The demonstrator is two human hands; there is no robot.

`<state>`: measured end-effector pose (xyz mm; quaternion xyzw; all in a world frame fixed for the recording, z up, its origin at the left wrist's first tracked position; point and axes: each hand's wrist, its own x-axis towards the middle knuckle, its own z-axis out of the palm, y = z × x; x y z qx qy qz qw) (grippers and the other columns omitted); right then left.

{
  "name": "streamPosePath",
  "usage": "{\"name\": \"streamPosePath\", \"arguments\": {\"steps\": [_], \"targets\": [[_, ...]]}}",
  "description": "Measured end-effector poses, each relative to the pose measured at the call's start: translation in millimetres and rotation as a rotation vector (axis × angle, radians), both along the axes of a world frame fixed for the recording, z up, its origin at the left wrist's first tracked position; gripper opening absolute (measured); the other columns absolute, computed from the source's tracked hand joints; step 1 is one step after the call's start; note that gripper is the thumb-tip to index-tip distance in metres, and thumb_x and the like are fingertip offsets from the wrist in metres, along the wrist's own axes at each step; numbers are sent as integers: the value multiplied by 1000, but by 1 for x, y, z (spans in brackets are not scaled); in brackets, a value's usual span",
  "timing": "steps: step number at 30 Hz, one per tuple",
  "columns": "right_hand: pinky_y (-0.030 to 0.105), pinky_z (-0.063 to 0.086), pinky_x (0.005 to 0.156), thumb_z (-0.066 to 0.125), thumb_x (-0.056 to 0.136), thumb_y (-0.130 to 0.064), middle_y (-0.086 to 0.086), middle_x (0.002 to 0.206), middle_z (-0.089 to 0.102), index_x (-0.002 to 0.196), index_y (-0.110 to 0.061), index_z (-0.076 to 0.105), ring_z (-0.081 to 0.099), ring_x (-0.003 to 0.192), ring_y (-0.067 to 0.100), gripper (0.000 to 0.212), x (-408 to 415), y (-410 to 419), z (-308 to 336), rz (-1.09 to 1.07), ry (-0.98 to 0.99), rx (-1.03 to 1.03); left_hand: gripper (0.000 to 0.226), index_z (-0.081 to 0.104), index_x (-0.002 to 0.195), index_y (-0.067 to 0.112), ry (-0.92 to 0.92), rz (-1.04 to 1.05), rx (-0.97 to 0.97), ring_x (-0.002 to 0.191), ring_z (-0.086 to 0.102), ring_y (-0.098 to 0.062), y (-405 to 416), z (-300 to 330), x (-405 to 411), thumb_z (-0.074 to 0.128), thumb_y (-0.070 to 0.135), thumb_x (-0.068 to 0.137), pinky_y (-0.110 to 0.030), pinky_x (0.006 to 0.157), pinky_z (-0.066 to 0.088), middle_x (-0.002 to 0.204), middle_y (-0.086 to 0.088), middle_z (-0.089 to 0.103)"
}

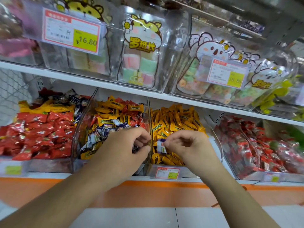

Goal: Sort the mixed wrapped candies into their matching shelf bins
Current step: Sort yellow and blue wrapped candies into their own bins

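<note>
My right hand point(187, 145) pinches a small white and purple wrapped candy point(160, 146) just above the clear bin of yellow candies point(176, 119). My left hand point(128, 148) hovers over the front of the mixed bin point(105, 122), its fingers curled around dark-wrapped candies point(135, 149) that are mostly hidden. That mixed bin holds yellow, red and dark blue wrappers together. The two hands almost meet at the clear divider point(149, 116) between the two bins.
A bin of red candies point(41, 134) with yellow and dark ones at its back sits at the left. Another bin of red-wrapped sweets point(256, 145) is at the right. The upper shelf point(98, 81) carries clear bins of pastel and ring sweets. Price tags point(167, 172) line the shelf edge.
</note>
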<state>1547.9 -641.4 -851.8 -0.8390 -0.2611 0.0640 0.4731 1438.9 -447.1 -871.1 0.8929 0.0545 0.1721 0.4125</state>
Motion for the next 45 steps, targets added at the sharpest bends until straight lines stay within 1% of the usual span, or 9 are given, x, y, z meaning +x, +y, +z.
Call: {"name": "streamPosePath", "arguments": {"steps": [3,7,12,17,21,26,29,36,45], "targets": [[19,51,63,82,87,-12,4,73,75,82,-15,81,69,67,12,6,-19,12,14,71,80,165,22,67,109,40,33,-28,-226,95,67,5,-4,3,-2,76,38,89,-23,84,57,97,23,71],[30,55,67,82,88,-15,7,77,76,81,-17,81,71,73,27,7,-20,14,15,36,103,204,14,70,93,37,-11,58,-309,86,70,-1,5,7,-1,78,26,89,-36,78,62,89,18,73],[33,55,68,80,89,-15,10,81,77,87,-13,82,71,75,22,3,-20,17,9,47,199,275,26,68,108,40,69,-58,-390,96,70,-1,1,10,-2,80,33,86,-33,89,59,101,18,73],[38,59,68,72,96,-13,1,86,79,96,-25,81,73,80,26,15,-7,14,6,-36,92,186,20,68,105,38,-7,151,-76,88,65,5,13,9,5,78,32,88,-17,74,54,94,22,70],[37,59,66,68,98,-14,-13,84,76,95,-32,77,70,76,14,20,21,-9,-8,-230,-111,-15,50,52,142,35,60,175,220,129,51,-9,33,6,6,69,31,96,-25,103,42,144,16,52],[15,51,61,67,99,-19,-21,93,72,104,-35,76,65,83,-5,19,46,-9,-21,-238,-272,-207,49,40,151,42,11,-30,300,137,31,8,14,-1,14,52,40,104,-15,113,22,155,29,33],[14,49,80,65,99,-18,-19,105,73,109,-34,77,64,95,-4,23,60,9,-30,-143,-319,-355,54,26,157,42,14,-99,368,149,9,6,1,-9,19,41,48,106,-18,119,5,161,30,18],[29,51,100,74,94,-25,-4,128,71,134,-33,67,64,118,18,42,87,13,-44,-99,-295,-574,55,20,156,47,11,-110,361,146,23,1,2,-24,24,40,53,105,-23,118,25,161,36,7],[29,54,99,77,89,-10,-23,116,69,127,-37,70,61,114,4,47,92,5,-45,-34,-185,-512,55,23,154,49,15,-111,376,144,27,1,2,-25,27,43,53,104,-22,117,28,159,38,9]]}}
